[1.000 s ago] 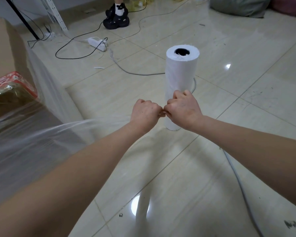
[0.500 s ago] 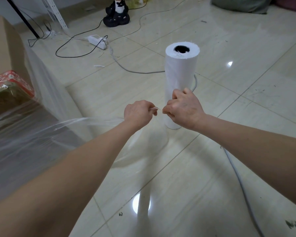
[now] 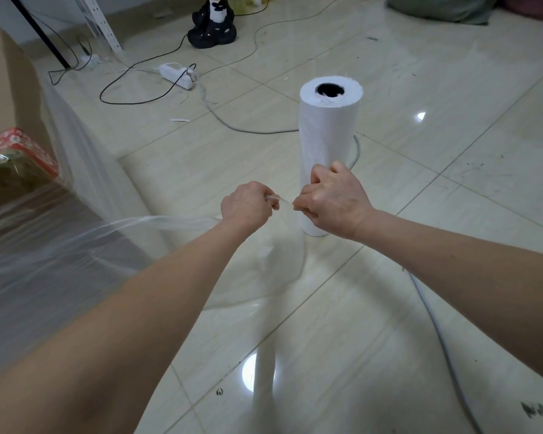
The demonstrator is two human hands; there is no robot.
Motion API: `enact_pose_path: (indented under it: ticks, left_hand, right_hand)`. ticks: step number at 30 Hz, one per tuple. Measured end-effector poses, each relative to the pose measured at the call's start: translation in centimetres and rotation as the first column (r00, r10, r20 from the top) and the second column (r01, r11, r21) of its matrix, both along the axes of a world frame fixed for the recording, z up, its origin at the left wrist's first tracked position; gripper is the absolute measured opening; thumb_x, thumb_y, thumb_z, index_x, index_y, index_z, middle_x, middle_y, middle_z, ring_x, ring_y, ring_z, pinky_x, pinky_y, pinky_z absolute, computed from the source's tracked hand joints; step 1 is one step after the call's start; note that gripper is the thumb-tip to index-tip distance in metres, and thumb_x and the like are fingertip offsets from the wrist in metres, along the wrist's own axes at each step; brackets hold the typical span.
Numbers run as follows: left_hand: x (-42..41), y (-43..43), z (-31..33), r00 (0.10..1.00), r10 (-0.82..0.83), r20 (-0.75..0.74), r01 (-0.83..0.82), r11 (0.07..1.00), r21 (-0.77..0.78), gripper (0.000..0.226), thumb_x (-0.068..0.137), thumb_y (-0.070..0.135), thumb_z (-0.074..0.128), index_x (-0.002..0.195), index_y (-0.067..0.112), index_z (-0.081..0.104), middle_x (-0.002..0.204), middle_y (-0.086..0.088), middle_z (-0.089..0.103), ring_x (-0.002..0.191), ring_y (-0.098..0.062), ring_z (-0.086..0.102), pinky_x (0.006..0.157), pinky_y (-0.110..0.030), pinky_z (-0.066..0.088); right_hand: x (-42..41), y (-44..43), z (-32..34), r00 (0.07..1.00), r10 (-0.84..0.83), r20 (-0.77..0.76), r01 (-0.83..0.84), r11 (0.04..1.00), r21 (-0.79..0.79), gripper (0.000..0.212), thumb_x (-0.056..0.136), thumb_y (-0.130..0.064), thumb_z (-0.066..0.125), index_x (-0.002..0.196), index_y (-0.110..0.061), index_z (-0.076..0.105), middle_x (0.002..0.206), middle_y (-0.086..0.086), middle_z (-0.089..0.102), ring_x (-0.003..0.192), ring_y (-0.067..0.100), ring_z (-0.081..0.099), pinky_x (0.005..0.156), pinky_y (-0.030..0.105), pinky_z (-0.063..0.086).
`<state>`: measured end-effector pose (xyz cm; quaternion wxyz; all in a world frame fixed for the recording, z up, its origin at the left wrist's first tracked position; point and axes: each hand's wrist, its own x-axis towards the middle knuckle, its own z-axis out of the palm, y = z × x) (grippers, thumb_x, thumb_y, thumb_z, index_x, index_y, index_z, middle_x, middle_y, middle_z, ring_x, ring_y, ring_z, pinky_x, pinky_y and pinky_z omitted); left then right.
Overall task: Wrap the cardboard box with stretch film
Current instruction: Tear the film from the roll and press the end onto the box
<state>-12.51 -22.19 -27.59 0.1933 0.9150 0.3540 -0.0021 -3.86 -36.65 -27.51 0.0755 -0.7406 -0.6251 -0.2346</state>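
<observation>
A white roll of stretch film [image 3: 329,133] stands upright on the tiled floor. A bunched strand of clear film [image 3: 157,221] runs from the wrapped cardboard box [image 3: 10,98] at the left to my hands. My left hand [image 3: 247,205] grips this strand in a fist. My right hand [image 3: 333,200] pinches the film just in front of the roll's lower half. A thin stretched piece of film [image 3: 284,200] spans the small gap between the two hands.
A grey cable [image 3: 442,343] crosses the floor at the right and loops behind the roll. A white power strip [image 3: 177,75] with black cords lies farther back. Someone's black shoes [image 3: 213,26] stand at the top. Bags [image 3: 442,7] lie at the top right.
My hands, touching a second ago, have drawn apart, the left one moving left. The film between them is stretched thin.
</observation>
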Motion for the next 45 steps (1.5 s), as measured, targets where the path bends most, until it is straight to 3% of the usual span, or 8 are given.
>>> enact_pose_path:
  ticks: [8, 14, 19, 22, 29, 34, 38, 45]
  left_hand:
    - [-1.3, 2.9, 0.6, 0.997, -0.076, 0.001, 0.076, 0.997, -0.006, 0.026, 0.092, 0.021, 0.047, 0.082, 0.032, 0.068, 0.079, 0.014, 0.068, 0.084, -0.012, 0.058, 0.068, -0.025, 0.039]
    - [-2.7, 3.2, 2.0, 0.954, -0.269, 0.134, 0.3, 0.835, -0.461, 0.007, 0.087, 0.023, 0.069, 0.088, 0.022, 0.075, 0.083, 0.005, 0.074, 0.092, -0.007, 0.066, 0.087, -0.026, 0.047]
    - [-2.1, 1.5, 2.0, 0.919, -0.389, -0.069, 0.39, 0.921, -0.001, 0.032, 0.077, 0.039, 0.071, 0.107, 0.029, 0.065, 0.106, 0.011, 0.068, 0.106, -0.015, 0.059, 0.086, -0.032, 0.048]
    - [-1.3, -0.1, 1.4, 0.86, -0.476, -0.181, 0.508, 0.831, 0.226, 0.067, 0.077, 0.054, 0.067, 0.135, 0.03, 0.044, 0.12, 0.016, 0.062, 0.119, -0.016, 0.048, 0.095, -0.032, 0.036]
    - [-0.8, -1.6, 0.5, 0.855, -0.496, -0.153, 0.519, 0.801, 0.299, 0.025, 0.096, 0.038, 0.048, 0.108, 0.031, 0.069, 0.103, 0.008, 0.07, 0.104, -0.016, 0.056, 0.081, -0.026, 0.031]
    - [-1.3, -1.4, 0.5, 0.841, -0.525, -0.134, 0.54, 0.791, 0.289, 0.026, 0.097, 0.033, 0.045, 0.109, 0.026, 0.067, 0.106, 0.007, 0.067, 0.106, -0.018, 0.057, 0.085, -0.03, 0.035]
    - [-1.4, -1.5, 0.1, 0.866, -0.475, -0.159, 0.5, 0.802, 0.327, 0.027, 0.09, 0.049, 0.052, 0.105, 0.03, 0.066, 0.1, 0.009, 0.07, 0.1, -0.016, 0.06, 0.085, -0.028, 0.034]
    - [-1.2, -2.0, -0.5, 0.892, -0.434, -0.122, 0.448, 0.818, 0.362, 0.026, 0.095, 0.043, 0.048, 0.103, 0.034, 0.071, 0.099, 0.006, 0.071, 0.096, -0.017, 0.06, 0.088, -0.027, 0.032]
  right_hand:
    - [0.4, -0.3, -0.7, 0.999, -0.046, -0.022, 0.047, 0.998, 0.033, 0.011, 0.067, -0.019, 0.084, 0.067, -0.023, 0.073, 0.059, -0.008, 0.066, 0.063, 0.025, 0.056, 0.056, 0.031, 0.038]
    - [0.4, -0.1, -0.1, 0.954, -0.295, -0.044, 0.273, 0.922, -0.275, 0.045, 0.089, -0.047, 0.058, 0.128, -0.025, 0.054, 0.113, 0.0, 0.063, 0.11, 0.026, 0.05, 0.085, 0.037, 0.037]
    - [0.1, 0.2, -1.0, 0.983, -0.18, 0.029, 0.183, 0.969, -0.165, 0.022, 0.056, -0.036, 0.09, 0.054, -0.026, 0.07, 0.065, -0.002, 0.059, 0.066, 0.025, 0.056, 0.057, 0.029, 0.031]
    - [-0.1, 0.0, -1.0, 0.993, -0.118, 0.012, 0.118, 0.983, -0.141, 0.02, 0.058, -0.031, 0.089, 0.058, -0.02, 0.072, 0.07, -0.006, 0.066, 0.07, 0.026, 0.059, 0.056, 0.029, 0.039]
    - [0.1, -0.4, -1.0, 0.998, -0.05, -0.037, 0.045, 0.99, -0.137, 0.022, 0.054, -0.021, 0.089, 0.059, -0.017, 0.068, 0.083, -0.002, 0.069, 0.077, 0.029, 0.062, 0.058, 0.03, 0.045]
    - [-0.1, 0.1, -1.8, 0.989, -0.145, -0.008, 0.139, 0.962, -0.234, 0.032, 0.079, -0.037, 0.071, 0.103, -0.017, 0.065, 0.086, -0.006, 0.07, 0.095, 0.024, 0.055, 0.073, 0.034, 0.039]
    - [-0.3, 0.3, -1.7, 0.994, -0.109, -0.015, 0.104, 0.975, -0.196, 0.017, 0.059, -0.033, 0.089, 0.057, -0.027, 0.072, 0.054, -0.01, 0.062, 0.064, 0.023, 0.057, 0.056, 0.027, 0.038]
    - [-0.5, 0.2, -1.7, 0.994, -0.087, -0.073, 0.074, 0.984, -0.165, 0.017, 0.062, -0.029, 0.086, 0.055, -0.026, 0.071, 0.051, -0.009, 0.059, 0.06, 0.023, 0.055, 0.056, 0.026, 0.034]
